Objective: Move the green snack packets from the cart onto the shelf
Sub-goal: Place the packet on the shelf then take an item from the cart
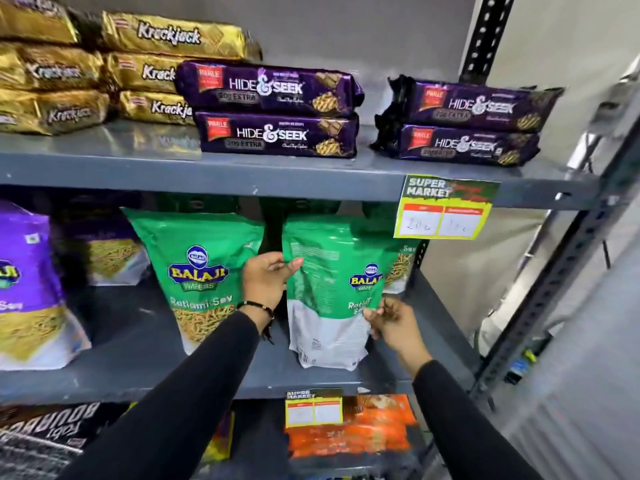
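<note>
A green and white Balaji snack packet (325,292) stands upright on the grey middle shelf (138,368), turned partly sideways. My left hand (266,280) grips its upper left edge. My right hand (389,320) pinches its lower right edge. Another green packet (199,271) stands just to the left, face forward. A third green packet (403,268) shows partly behind, at the right. The cart is out of view.
Purple snack packets (27,285) stand at the shelf's left. Gold Krackjack (152,74) and purple Hide & Seek biscuit packs (273,109) fill the upper shelf. A yellow price tag (445,209) hangs from its edge. A perforated upright post (554,282) bounds the right side.
</note>
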Action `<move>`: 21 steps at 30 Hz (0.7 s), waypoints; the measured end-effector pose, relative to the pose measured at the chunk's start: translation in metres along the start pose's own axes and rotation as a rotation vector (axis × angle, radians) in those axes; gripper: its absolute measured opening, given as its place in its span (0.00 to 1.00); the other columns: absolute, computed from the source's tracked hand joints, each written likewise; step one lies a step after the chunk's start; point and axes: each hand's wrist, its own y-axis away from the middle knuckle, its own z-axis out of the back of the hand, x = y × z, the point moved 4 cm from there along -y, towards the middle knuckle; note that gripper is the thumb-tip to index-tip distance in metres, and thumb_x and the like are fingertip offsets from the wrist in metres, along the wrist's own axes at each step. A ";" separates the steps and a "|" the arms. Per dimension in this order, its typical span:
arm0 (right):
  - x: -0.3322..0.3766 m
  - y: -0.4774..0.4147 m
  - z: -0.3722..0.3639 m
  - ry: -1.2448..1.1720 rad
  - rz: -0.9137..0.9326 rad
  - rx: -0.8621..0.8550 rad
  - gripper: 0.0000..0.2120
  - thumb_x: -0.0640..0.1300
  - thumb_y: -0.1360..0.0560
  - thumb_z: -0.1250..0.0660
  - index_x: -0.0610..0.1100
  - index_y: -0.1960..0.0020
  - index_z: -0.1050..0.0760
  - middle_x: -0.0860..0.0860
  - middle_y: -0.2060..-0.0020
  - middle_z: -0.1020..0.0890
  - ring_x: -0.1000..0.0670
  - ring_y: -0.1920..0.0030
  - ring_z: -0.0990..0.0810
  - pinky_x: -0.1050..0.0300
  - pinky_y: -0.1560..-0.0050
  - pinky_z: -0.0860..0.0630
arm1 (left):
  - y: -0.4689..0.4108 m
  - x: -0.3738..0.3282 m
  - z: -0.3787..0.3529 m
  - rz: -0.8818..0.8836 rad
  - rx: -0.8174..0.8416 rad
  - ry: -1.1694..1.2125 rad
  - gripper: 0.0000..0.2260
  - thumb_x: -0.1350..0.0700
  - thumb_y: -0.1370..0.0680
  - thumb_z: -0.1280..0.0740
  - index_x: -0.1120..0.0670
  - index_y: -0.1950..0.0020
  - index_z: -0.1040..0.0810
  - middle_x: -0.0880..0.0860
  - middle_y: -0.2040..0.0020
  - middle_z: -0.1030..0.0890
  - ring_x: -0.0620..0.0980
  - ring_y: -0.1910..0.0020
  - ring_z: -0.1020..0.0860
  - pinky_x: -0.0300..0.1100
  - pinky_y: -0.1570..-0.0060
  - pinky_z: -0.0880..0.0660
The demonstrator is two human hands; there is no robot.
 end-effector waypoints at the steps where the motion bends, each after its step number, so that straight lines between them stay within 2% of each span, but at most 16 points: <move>1: 0.000 0.007 0.000 -0.007 0.019 -0.078 0.10 0.32 0.30 0.32 0.42 0.62 0.32 0.45 0.70 0.29 0.55 0.77 0.28 0.59 0.74 0.31 | 0.001 0.002 0.002 -0.023 -0.012 -0.019 0.26 0.61 0.30 0.28 0.51 0.76 0.44 0.47 0.77 0.44 0.47 0.74 0.43 0.40 0.67 0.32; 3: -0.004 0.033 -0.003 0.068 0.109 -0.296 0.12 0.35 0.32 0.29 0.47 0.56 0.29 0.49 0.63 0.24 0.51 0.66 0.24 0.52 0.65 0.25 | 0.003 0.004 0.004 -0.053 -0.015 -0.033 0.23 0.59 0.31 0.27 0.53 0.75 0.41 0.48 0.76 0.43 0.48 0.71 0.43 0.44 0.65 0.34; 4: -0.008 0.049 -0.009 0.125 0.165 -0.338 0.13 0.36 0.32 0.29 0.49 0.54 0.29 0.50 0.60 0.23 0.49 0.62 0.23 0.49 0.60 0.24 | 0.005 0.005 0.005 -0.066 -0.005 -0.038 0.23 0.58 0.31 0.27 0.53 0.75 0.41 0.45 0.77 0.43 0.47 0.71 0.44 0.44 0.65 0.34; 6: -0.014 0.077 -0.034 0.158 0.248 -0.247 0.15 0.40 0.33 0.29 0.51 0.50 0.28 0.50 0.54 0.22 0.49 0.56 0.21 0.48 0.53 0.21 | 0.008 0.004 0.006 -0.081 0.005 -0.046 0.24 0.58 0.31 0.27 0.51 0.76 0.42 0.46 0.82 0.41 0.47 0.72 0.44 0.43 0.65 0.34; 8: -0.017 0.085 -0.056 0.181 0.257 -0.146 0.21 0.47 0.35 0.29 0.52 0.44 0.29 0.51 0.46 0.24 0.51 0.48 0.23 0.49 0.46 0.22 | 0.012 0.000 0.007 -0.094 -0.010 -0.050 0.26 0.58 0.31 0.27 0.50 0.76 0.44 0.47 0.83 0.41 0.46 0.74 0.45 0.42 0.66 0.34; 10: -0.019 0.075 -0.064 0.214 0.209 -0.060 0.35 0.55 0.39 0.27 0.48 0.36 0.33 0.51 0.36 0.30 0.53 0.36 0.30 0.51 0.34 0.29 | 0.018 -0.005 0.010 -0.116 -0.033 -0.114 0.27 0.57 0.32 0.27 0.50 0.77 0.45 0.48 0.82 0.43 0.44 0.75 0.45 0.39 0.69 0.39; 12: -0.019 0.062 -0.067 0.219 0.171 0.068 0.49 0.63 0.43 0.27 0.46 0.29 0.41 0.52 0.29 0.39 0.56 0.28 0.42 0.53 0.26 0.40 | 0.030 -0.012 0.008 -0.160 -0.046 -0.258 0.25 0.53 0.32 0.27 0.52 0.79 0.42 0.47 0.81 0.42 0.46 0.77 0.43 0.39 0.72 0.41; 14: -0.017 0.050 -0.066 0.272 0.145 0.140 0.55 0.67 0.47 0.28 0.47 0.27 0.45 0.52 0.29 0.44 0.56 0.27 0.47 0.56 0.26 0.46 | 0.049 -0.020 -0.004 -0.270 -0.014 -0.370 0.21 0.48 0.31 0.29 0.56 0.78 0.33 0.53 0.82 0.33 0.52 0.80 0.34 0.41 0.76 0.36; 16: -0.015 0.038 -0.062 0.326 0.125 0.131 0.52 0.67 0.50 0.30 0.46 0.31 0.39 0.49 0.36 0.40 0.52 0.31 0.42 0.59 0.30 0.43 | 0.066 -0.027 -0.023 -0.397 0.108 -0.359 0.18 0.45 0.31 0.33 0.58 0.72 0.24 0.58 0.78 0.23 0.54 0.77 0.24 0.45 0.76 0.28; 17: -0.014 0.032 -0.059 0.320 0.109 0.132 0.47 0.64 0.50 0.31 0.47 0.35 0.34 0.48 0.39 0.38 0.51 0.34 0.39 0.60 0.32 0.40 | 0.072 -0.030 -0.032 -0.428 0.194 -0.345 0.17 0.44 0.31 0.35 0.57 0.67 0.20 0.59 0.74 0.19 0.53 0.74 0.21 0.46 0.74 0.26; 19: -0.015 0.023 -0.053 0.187 0.098 0.181 0.34 0.56 0.46 0.28 0.51 0.41 0.30 0.47 0.41 0.30 0.51 0.37 0.31 0.55 0.33 0.33 | 0.075 -0.032 -0.042 -0.415 0.346 -0.327 0.17 0.44 0.32 0.33 0.56 0.56 0.16 0.56 0.65 0.14 0.47 0.66 0.18 0.44 0.62 0.22; 20: -0.016 0.019 -0.049 0.076 0.100 0.229 0.34 0.50 0.45 0.25 0.52 0.40 0.30 0.48 0.40 0.26 0.52 0.38 0.27 0.54 0.35 0.29 | 0.072 -0.031 -0.041 -0.364 0.360 -0.287 0.16 0.45 0.33 0.31 0.54 0.53 0.17 0.54 0.62 0.13 0.45 0.64 0.18 0.43 0.58 0.21; 21: -0.018 0.015 -0.043 -0.055 0.083 0.274 0.37 0.45 0.44 0.23 0.52 0.38 0.31 0.49 0.41 0.23 0.53 0.39 0.25 0.55 0.38 0.26 | 0.066 -0.027 -0.035 -0.302 0.304 -0.240 0.14 0.47 0.32 0.29 0.52 0.51 0.17 0.52 0.62 0.14 0.43 0.65 0.19 0.42 0.57 0.21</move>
